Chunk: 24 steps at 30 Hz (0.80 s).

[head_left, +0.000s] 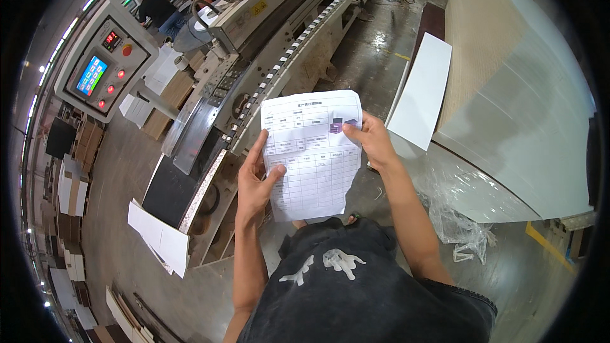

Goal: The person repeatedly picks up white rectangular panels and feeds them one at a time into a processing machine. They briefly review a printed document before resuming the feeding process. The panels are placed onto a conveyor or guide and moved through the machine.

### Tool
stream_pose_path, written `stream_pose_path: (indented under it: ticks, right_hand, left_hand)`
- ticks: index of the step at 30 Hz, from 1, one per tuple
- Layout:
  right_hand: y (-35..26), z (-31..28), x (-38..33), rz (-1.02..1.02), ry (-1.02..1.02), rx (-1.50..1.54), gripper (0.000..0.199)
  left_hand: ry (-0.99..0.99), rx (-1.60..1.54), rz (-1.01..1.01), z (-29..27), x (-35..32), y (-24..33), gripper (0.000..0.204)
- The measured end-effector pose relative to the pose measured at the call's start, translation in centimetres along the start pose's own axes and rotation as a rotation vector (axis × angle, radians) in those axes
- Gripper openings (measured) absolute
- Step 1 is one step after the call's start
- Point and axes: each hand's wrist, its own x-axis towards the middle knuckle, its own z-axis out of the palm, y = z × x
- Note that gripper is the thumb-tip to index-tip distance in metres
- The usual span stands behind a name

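Observation:
Between both hands I hold up a white printed sheet of paper (311, 181) with a table grid and a small purple picture near its upper right. My left hand (255, 181) grips its left edge, thumb on the front and fingers behind. At the upper right edge, my right hand (373, 141) pinches the sheet with the thumb over the picture. The sheet's lower edge hangs in front of my dark shirt. Behind the paper runs a long machine (298, 44) with a chain track of white pads.
A control panel (107, 60) with a lit screen and red buttons stands at the left. White boards (159, 236) lie on the machine's near end. Tall stacked panels (508, 89) rise at the right, with clear plastic wrap (457, 216) beside them. A person (159, 13) works far left.

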Motion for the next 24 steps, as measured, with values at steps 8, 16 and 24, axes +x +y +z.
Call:
stream_pose_path:
  ticks: [8,16,24]
  right_hand:
    - [0.2,-0.4,-0.3,0.012,-0.01,0.016,0.034]
    - [1.0,-1.3,-0.6,0.034,0.036,0.037,0.032]
    - [1.1,-1.7,-0.9,0.012,0.029,0.014,0.033]
  left_hand:
    - [-0.055,-0.024,0.014,0.2,-0.1,-0.2,0.088]
    - [-0.178,0.014,-0.059,0.7,-0.2,-0.7,0.084]
    - [-0.163,0.001,-0.002,0.9,-0.3,-1.5,0.085]
